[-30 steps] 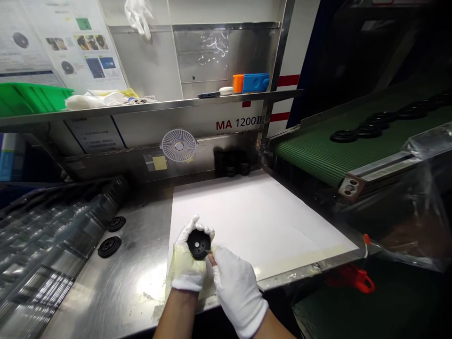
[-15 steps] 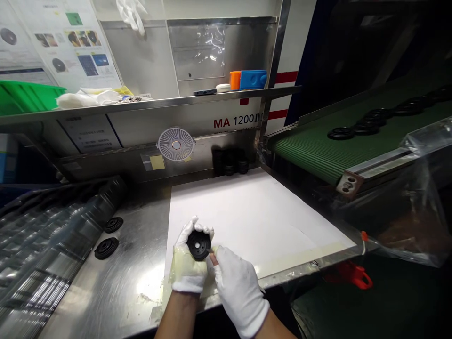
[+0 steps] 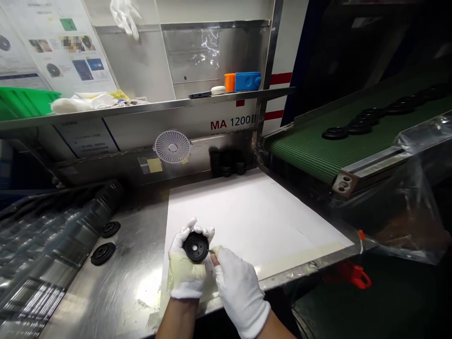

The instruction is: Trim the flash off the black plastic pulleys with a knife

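A round black ribbed part (image 3: 196,247) with a hole at its centre lies in my left hand (image 3: 186,273), the gloved fingers curled around its far edge. Close against the part's right rim is my right hand (image 3: 238,287), also in a white glove, with a bare fingertip showing. Its fingers are pinched together; a thin, small tip seems to stick out toward the rim, but I cannot make out what it is. Both hands are over the near left part of a white sheet (image 3: 247,212) on the metal table (image 3: 130,263).
Two black round parts (image 3: 103,253) lie beside stacked clear trays (image 3: 42,254) at left. More black parts (image 3: 226,162) stand at the sheet's back edge. A green conveyor (image 3: 303,150) carries several at right. A small fan (image 3: 173,147) and a shelf (image 3: 169,101) are behind.
The whole view has shifted slightly. Both hands keep nearly the same pose, and the round part stays in my left hand with my right fingers at its rim.
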Available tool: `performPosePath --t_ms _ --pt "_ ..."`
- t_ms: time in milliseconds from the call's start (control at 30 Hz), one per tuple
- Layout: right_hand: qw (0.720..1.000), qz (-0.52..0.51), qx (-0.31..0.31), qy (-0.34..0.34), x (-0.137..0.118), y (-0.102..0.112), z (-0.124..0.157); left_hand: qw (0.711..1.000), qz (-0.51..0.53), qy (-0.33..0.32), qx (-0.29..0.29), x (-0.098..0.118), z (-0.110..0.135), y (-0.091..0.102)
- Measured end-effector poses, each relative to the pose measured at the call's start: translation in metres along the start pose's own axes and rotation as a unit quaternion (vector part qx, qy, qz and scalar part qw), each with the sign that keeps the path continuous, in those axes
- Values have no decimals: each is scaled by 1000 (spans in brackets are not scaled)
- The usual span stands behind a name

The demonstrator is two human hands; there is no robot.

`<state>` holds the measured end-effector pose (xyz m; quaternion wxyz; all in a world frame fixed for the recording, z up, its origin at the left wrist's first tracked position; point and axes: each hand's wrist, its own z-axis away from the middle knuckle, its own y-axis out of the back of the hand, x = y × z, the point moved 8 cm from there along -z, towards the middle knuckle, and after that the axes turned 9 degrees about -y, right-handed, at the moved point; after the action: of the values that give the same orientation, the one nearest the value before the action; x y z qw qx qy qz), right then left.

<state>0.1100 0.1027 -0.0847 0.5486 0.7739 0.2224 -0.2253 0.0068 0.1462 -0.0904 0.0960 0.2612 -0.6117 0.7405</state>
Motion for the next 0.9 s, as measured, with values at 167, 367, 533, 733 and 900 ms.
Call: performPosePath --t_ms 167,367,533,733,900 --pt "1000 -1 10 5 -2 5 5 999 -14 -32 11 -5 2 -5" --pt "1000 -20 19 -7 4 19 2 999 -22 -42 -4 -11 5 -14" --pt "999 -1 43 0 8 29 -2 1000 -10 -28 -2 -17 7 -22" --pt "997 -19 70 15 11 42 5 1000 9 -8 17 -22 7 -29" --pt "996 -35 57 -57 55 78 -5 999 -13 -30 26 -20 14 -38"
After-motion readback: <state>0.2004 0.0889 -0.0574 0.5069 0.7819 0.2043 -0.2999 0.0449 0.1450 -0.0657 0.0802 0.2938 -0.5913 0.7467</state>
